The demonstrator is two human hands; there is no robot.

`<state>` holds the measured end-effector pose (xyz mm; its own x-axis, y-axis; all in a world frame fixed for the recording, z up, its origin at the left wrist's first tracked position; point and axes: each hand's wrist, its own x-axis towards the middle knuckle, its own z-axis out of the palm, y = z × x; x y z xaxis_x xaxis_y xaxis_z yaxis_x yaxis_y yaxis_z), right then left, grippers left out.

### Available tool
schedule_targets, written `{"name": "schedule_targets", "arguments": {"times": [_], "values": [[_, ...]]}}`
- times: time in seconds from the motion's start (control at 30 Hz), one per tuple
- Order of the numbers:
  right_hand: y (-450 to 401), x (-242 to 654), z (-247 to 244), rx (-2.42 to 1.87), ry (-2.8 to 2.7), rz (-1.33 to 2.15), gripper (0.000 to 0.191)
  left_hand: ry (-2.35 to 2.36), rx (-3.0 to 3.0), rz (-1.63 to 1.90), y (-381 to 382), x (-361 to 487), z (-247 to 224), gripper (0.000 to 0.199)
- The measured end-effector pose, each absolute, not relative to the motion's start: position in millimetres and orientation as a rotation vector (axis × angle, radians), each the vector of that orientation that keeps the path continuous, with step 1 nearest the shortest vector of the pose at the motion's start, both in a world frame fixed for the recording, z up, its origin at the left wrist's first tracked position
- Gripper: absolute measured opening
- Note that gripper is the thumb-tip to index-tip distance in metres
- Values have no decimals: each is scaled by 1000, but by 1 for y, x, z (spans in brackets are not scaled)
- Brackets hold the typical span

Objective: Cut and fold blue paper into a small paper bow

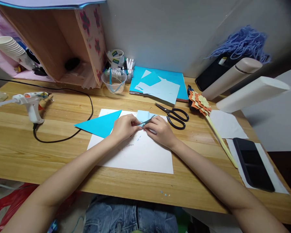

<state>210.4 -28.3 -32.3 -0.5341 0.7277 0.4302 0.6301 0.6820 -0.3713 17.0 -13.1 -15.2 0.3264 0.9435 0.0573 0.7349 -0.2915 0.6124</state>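
Note:
Both hands meet over a white sheet of paper [145, 158] lying on the wooden desk. Between their fingertips is a small folded strip of light blue paper [145, 123]. My left hand [126, 125] pinches its left end, and my right hand [159, 130] grips the right part. Just behind the fingers lies a pale blue paper square [143, 115]. A bright blue paper triangle [100, 124] rests partly on the white sheet, left of my left hand. Black-handled scissors [176, 115] lie right of my right hand, blades pointing back left.
A white glue gun [31, 103] with a black cord stands at left. Behind are an open box [92, 42], a clear plastic cup [113, 82] and blue paper with light blue offcuts [165, 89]. At right lie an orange-and-yellow paper flower [200, 102] and a black case [253, 165].

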Motion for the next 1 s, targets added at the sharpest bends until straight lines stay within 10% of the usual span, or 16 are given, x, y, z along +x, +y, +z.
{"name": "schedule_targets", "arguments": {"times": [1.0], "values": [[-29, 203, -29, -1340, -2093, 586, 8, 1416, 2061, 527, -12, 18, -14, 19]]}}
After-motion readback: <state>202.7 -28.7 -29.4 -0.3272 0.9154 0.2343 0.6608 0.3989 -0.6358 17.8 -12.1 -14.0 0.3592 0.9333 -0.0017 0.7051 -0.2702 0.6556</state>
